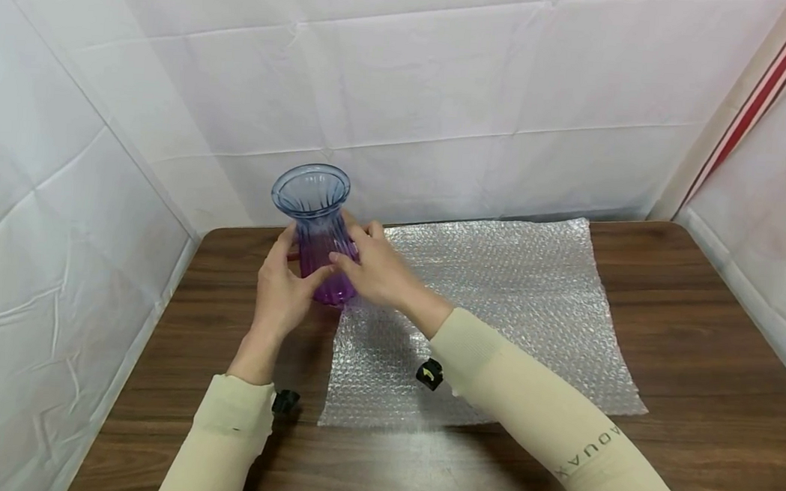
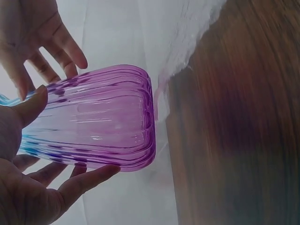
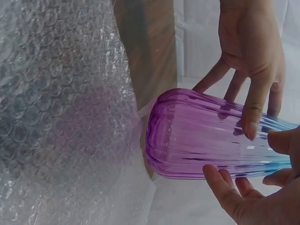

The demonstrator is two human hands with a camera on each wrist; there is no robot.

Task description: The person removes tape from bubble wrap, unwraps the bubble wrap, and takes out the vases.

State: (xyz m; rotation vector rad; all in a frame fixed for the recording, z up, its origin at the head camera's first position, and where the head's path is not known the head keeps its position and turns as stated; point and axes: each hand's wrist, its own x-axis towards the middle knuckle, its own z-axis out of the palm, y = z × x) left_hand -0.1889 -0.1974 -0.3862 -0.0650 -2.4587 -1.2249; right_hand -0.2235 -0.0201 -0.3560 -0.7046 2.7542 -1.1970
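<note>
A fluted glass vase (image 1: 325, 253), blue at its flared rim and purple at its base, is held upright between both hands near the table's back left. My left hand (image 1: 282, 287) grips its left side, thumb across the near face and fingers round the back. On the opposite side my right hand (image 1: 381, 267) holds it, thumb on the front and fingers behind. The purple base (image 2: 136, 117) shows a gap from the tabletop in the left wrist view. Just right of the vase lies a sheet of bubble wrap (image 1: 519, 283), its left edge beside the base.
The bubble wrap covers much of the middle of the brown wooden table (image 1: 718, 340). White sheeting (image 1: 403, 73) hangs behind the table and along both sides. A small black device (image 1: 429, 374) is at the right wrist, another (image 1: 285, 401) at the left.
</note>
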